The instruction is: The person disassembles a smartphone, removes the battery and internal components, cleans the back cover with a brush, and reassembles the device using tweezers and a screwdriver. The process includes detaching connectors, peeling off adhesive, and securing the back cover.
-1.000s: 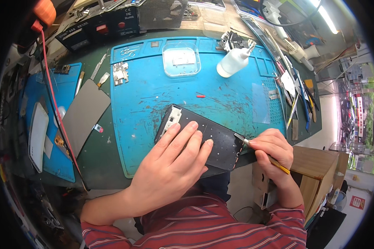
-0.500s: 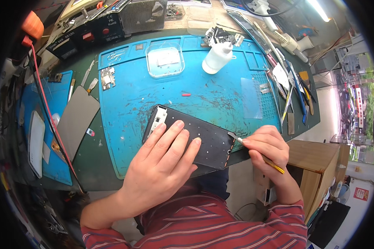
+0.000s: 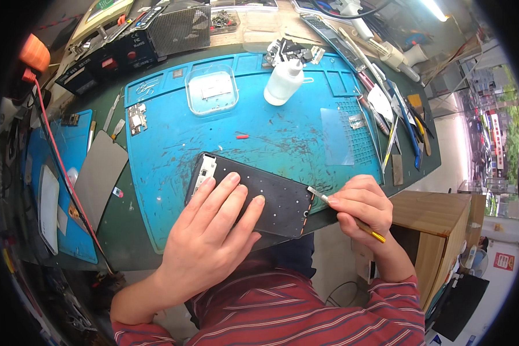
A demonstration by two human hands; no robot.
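Note:
A black phone frame lies slanted at the front edge of the blue work mat, with a white section at its left end and small white specks over its dark face. My left hand rests on it, palm down, fingers stretched out and slightly apart. In my right hand is a slim scraper knife with a metal blade and a gold-coloured handle end, pinched between thumb and fingers. Its blade tip is at the frame's far right corner; whether it touches there I cannot tell.
A white squeeze bottle and a clear plastic dish stand at the mat's far side. Behind the bottle is a heap of small dark parts. Tweezers and other hand tools lie at the right. A red cable runs down the left.
The whole view has shifted a little, so the bench appears further left. The scraper tip stays by the phone frame's far right corner, and my left hand keeps its place on the frame.

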